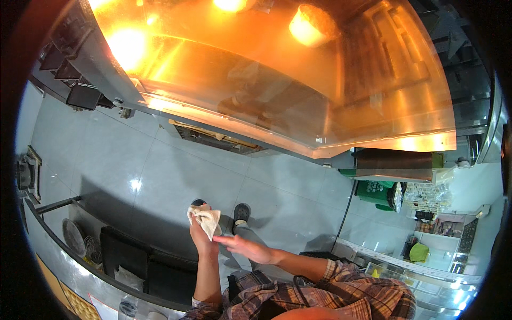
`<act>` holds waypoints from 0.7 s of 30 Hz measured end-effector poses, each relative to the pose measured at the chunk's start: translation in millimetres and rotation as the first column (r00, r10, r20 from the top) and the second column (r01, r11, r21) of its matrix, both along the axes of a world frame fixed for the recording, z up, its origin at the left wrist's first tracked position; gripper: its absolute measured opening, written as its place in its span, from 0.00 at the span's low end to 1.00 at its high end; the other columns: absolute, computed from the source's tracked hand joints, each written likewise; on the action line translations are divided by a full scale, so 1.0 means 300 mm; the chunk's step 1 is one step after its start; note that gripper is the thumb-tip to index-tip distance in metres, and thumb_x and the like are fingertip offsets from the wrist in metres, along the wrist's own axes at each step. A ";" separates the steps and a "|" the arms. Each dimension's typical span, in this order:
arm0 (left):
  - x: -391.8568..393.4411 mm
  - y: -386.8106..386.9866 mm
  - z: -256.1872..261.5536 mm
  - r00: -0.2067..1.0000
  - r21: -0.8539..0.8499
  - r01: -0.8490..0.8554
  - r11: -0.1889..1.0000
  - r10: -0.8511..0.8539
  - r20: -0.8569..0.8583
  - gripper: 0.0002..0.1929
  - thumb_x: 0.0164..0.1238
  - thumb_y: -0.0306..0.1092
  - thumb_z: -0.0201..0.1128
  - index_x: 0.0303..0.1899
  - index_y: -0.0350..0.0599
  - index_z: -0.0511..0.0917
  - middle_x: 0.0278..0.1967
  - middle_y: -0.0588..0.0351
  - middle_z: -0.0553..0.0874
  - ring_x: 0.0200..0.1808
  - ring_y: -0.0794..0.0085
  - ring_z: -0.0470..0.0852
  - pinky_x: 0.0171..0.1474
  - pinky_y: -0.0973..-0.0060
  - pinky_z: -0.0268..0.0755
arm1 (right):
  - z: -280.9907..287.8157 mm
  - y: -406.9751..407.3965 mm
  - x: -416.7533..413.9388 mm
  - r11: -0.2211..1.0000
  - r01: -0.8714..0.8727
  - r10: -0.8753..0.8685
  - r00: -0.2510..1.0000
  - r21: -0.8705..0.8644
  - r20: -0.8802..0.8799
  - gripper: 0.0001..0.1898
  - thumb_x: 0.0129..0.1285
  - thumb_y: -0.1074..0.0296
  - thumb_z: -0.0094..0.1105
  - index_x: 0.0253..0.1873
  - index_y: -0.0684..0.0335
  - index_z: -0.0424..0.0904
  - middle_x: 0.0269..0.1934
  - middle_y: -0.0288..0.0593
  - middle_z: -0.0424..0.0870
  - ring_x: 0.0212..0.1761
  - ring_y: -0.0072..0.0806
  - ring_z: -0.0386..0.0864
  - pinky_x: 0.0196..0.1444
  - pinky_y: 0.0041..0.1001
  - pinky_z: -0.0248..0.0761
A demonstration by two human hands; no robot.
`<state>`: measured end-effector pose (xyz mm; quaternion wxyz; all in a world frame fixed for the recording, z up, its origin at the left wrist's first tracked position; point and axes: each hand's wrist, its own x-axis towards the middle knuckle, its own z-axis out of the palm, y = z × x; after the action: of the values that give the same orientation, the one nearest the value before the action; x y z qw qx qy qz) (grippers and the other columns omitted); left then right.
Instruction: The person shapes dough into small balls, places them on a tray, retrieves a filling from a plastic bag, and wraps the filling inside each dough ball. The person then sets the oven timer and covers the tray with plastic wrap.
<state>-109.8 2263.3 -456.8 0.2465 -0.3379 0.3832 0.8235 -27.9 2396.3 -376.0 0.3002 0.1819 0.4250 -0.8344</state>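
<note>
My left hand [201, 234] is closed around a crumpled cream-white cloth [210, 221], whose folds stick out above and to the right of the fist. Just right of it, my right hand [250, 248] is held flat with its fingers stretched towards the cloth's lower corner. The fingertips lie close to that corner; whether they touch it I cannot tell. Nothing shows in the right hand. Both hands are in front of my body, over the tiled floor [168, 176] and my dark shoes [242, 212].
A large metal-edged enclosure with a clear panel [240, 88] glows orange ahead. At lower left stands a metal counter [84, 272] with a whisk [93, 250] and black containers [124, 248] beneath. Dark trays [83, 97] are at upper left, a green bin [374, 194] at right.
</note>
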 end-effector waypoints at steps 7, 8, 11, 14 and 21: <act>0.215 0.214 0.069 0.753 0.001 0.642 0.767 -0.630 -0.188 0.40 0.82 0.63 0.31 0.80 0.39 0.44 0.77 0.48 0.56 0.80 0.59 0.50 0.79 0.66 0.45 | -0.072 0.056 -0.030 0.702 0.484 -0.470 0.866 0.523 -0.172 0.22 0.77 0.62 0.47 0.71 0.63 0.70 0.63 0.43 0.75 0.64 0.29 0.71 0.66 0.30 0.62; 0.236 0.227 0.091 0.806 0.307 0.589 0.747 -0.568 -0.165 0.42 0.82 0.65 0.28 0.79 0.36 0.41 0.80 0.49 0.49 0.81 0.63 0.41 0.80 0.67 0.37 | -0.074 0.076 -0.031 0.606 0.609 -0.663 0.742 0.512 -0.099 0.20 0.76 0.65 0.50 0.68 0.64 0.73 0.54 0.40 0.81 0.53 0.25 0.79 0.55 0.26 0.72; 0.227 0.253 0.091 0.828 0.470 0.554 0.687 -0.515 -0.222 0.48 0.77 0.71 0.23 0.78 0.33 0.49 0.79 0.45 0.55 0.80 0.60 0.51 0.80 0.67 0.37 | -0.047 0.121 0.029 0.603 0.684 -0.757 0.653 0.411 0.024 0.16 0.76 0.66 0.54 0.63 0.64 0.76 0.45 0.33 0.82 0.39 0.16 0.78 0.38 0.18 0.71; 0.167 0.269 0.011 0.963 0.358 0.245 0.901 -0.269 0.017 0.48 0.75 0.74 0.29 0.77 0.37 0.55 0.77 0.46 0.59 0.78 0.60 0.56 0.79 0.64 0.38 | -0.050 0.089 0.103 0.768 0.375 -0.318 0.927 0.518 -0.200 0.26 0.76 0.65 0.53 0.75 0.62 0.64 0.69 0.47 0.72 0.67 0.32 0.71 0.68 0.30 0.63; 0.259 0.232 0.025 0.956 0.402 0.102 0.910 -0.202 0.214 0.38 0.79 0.68 0.37 0.76 0.48 0.60 0.71 0.55 0.70 0.73 0.65 0.65 0.76 0.64 0.52 | -0.258 -0.006 0.085 0.449 0.059 -0.147 0.989 0.892 0.008 0.25 0.80 0.66 0.40 0.78 0.62 0.59 0.79 0.53 0.56 0.83 0.46 0.46 0.81 0.37 0.40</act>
<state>-32.1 2333.0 -449.3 0.4188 -0.3530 0.2042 0.8114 -2.4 2394.5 -453.4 0.1276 0.3718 0.7728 -0.4982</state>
